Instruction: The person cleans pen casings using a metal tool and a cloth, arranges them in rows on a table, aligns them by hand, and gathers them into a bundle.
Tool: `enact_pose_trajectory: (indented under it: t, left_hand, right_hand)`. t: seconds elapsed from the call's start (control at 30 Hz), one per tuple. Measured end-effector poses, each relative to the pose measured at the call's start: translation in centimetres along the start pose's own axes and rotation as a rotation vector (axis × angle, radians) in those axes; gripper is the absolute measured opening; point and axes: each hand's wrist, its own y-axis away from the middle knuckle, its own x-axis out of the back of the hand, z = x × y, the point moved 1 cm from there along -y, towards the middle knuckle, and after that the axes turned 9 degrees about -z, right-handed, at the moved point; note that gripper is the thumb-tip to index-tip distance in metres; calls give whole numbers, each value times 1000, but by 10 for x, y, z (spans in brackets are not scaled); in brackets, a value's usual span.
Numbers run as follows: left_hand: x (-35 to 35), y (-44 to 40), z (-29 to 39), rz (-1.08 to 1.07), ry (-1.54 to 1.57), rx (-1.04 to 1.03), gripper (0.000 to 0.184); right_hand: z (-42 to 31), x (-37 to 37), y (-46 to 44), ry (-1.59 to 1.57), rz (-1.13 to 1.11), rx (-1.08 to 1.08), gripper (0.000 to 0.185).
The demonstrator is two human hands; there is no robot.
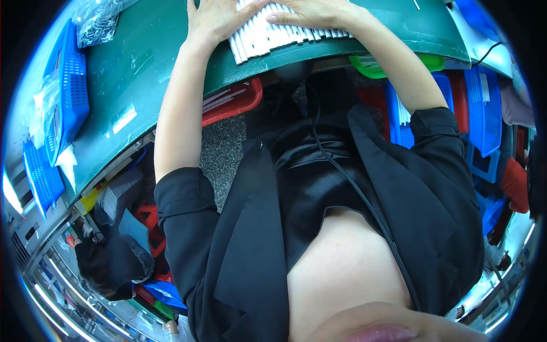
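Many slim white tubes (259, 41) lie side by side in a row near the front edge of the green table (154, 48). My left hand (219, 20) rests at the row's left end, its thumb stretched across the tubes; the upper frame edge cuts off its other fingers. Over the top of the row lies my right hand (313, 12), flat, with thumb and fingers extended. Both hands touch the tubes and neither is closed round one. Whether the tubes are hollow I cannot tell.
A blue perforated basket (73, 85) and a bag of small metal parts (97, 28) are at the left. Under the table edge sit a red tray (250, 94), a green tray (370, 68) and blue baskets (481, 114). Another person (111, 259) is at lower left.
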Motion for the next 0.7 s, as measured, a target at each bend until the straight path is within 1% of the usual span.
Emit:
enact_pose_trajectory:
  t: [0.47,0.57,0.67,0.7]
  left_hand:
    - [-5,-6,9,42,-9,-7,80]
    - [-12,-6,6,6,59,-62,65]
    - [-2,-5,15,26,-6,7,80]
    - [-2,-4,15,27,-2,6,81]
  right_hand:
    - [6,4,7,40,-29,-14,79]
    - [7,3,8,51,-22,-12,79]
    - [8,2,8,52,-18,-13,79]
    - [8,2,9,52,-27,-15,79]
